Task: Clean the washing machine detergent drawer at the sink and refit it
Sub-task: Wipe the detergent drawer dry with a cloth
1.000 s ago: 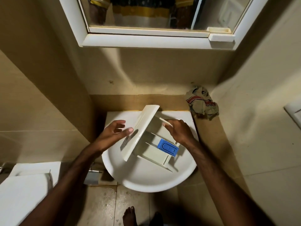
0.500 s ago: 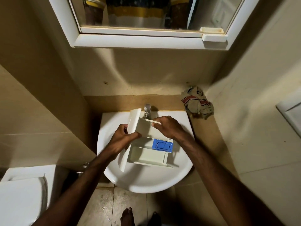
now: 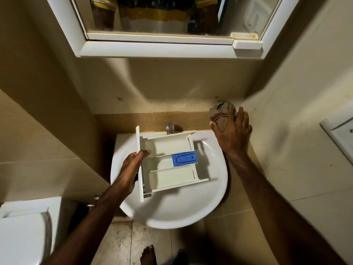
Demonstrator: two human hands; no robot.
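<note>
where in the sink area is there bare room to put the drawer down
Bare basin shows along the near rim of the sink, below the drawer, and in a strip at its right. The back is crowded: the tap sits behind the drawer, and the right hand covers the cloth on the ledge.

Single head view, steep downward, close over sink.
</note>
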